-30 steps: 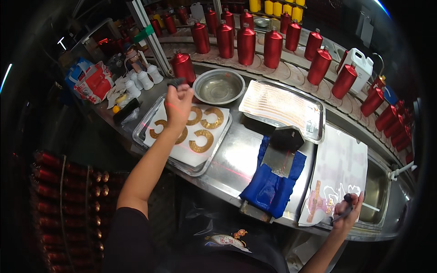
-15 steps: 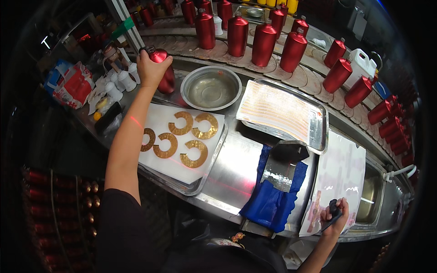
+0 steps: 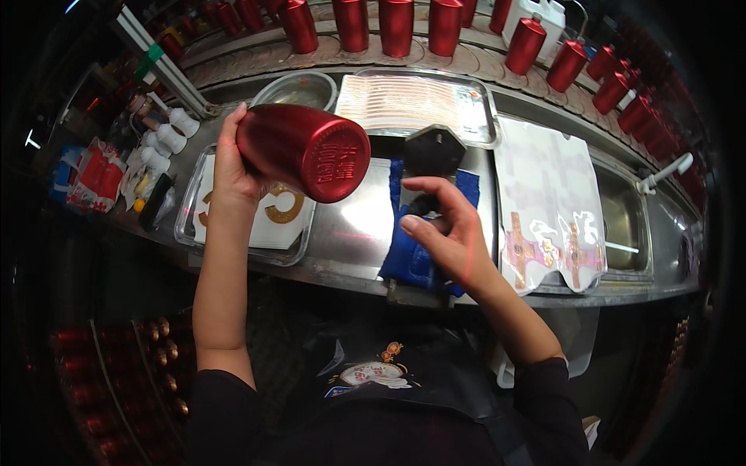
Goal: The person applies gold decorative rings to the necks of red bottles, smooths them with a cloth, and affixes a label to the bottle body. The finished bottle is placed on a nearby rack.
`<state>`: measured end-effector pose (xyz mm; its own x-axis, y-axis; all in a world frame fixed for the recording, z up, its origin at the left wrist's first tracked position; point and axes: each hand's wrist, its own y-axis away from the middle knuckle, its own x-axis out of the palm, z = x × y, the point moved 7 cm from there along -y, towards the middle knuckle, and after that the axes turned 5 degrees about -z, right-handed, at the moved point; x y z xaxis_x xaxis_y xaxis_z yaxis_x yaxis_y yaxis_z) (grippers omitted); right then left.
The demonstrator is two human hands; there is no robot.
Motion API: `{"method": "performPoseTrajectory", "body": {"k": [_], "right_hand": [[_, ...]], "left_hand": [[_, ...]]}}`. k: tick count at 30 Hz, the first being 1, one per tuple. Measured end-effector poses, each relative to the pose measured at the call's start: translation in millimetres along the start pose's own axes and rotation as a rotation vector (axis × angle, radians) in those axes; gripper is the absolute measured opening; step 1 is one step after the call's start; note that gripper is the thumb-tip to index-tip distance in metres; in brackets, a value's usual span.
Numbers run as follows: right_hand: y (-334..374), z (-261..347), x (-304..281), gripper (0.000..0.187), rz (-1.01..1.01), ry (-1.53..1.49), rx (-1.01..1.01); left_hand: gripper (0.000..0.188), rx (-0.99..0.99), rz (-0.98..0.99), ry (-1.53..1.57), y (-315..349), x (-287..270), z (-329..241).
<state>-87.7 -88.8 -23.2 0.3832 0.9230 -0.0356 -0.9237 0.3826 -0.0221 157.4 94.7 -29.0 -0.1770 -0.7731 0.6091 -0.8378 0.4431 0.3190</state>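
My left hand (image 3: 235,159) is wrapped round a glossy red bottle (image 3: 284,144), held tilted over the tray so that its embossed round base faces me. The neck end is hidden by my hand. At the middle, my right hand (image 3: 458,233) hovers above a blue cloth (image 3: 416,260), thumb and forefinger apart, while the other fingers curl round a small black tool (image 3: 426,206), partly hidden. Gold C-shaped labels (image 3: 286,213) lie on white paper in a metal tray (image 3: 305,247) below the bottle. Just beyond my right hand stands a black angular block (image 3: 435,151).
A sheet of copper-coloured strips lies in a second tray (image 3: 496,128). Behind it, several red bottles (image 3: 396,27) stand along a curved conveyor (image 3: 326,60). A metal bowl (image 3: 330,81) is at the back left. White label sheets (image 3: 544,171) lie beside a sink (image 3: 622,225) on the right.
My left hand has brought the red bottle in from the far left and tipped it, base toward me. My right hand has moved left from the label sheets to above the blue cloth. The view has shifted.
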Motion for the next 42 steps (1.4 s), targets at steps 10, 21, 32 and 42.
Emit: {"method": "performPoseTrajectory", "body": {"k": [10,21,32,42], "right_hand": [[27.7,23.7,4.5,0.105,-0.165,0.756,-0.496],[38.5,-34.7,12.0,0.096,-0.013,0.245,-0.009],[24.8,-20.3,-15.4,0.068,-0.09,0.379,-0.03],[-23.7,-24.8,-54.7,0.038,-0.101,0.226,0.021]], "left_hand": [[0.029,-0.032,0.091,-0.122,29.7,50.1,60.0],[0.078,0.242,0.314,-0.275,67.9,59.6,71.0],[0.085,0.678,0.197,-0.801,55.3,51.8,86.0],[0.096,0.655,0.344,-0.952,62.8,43.2,100.4]]}}
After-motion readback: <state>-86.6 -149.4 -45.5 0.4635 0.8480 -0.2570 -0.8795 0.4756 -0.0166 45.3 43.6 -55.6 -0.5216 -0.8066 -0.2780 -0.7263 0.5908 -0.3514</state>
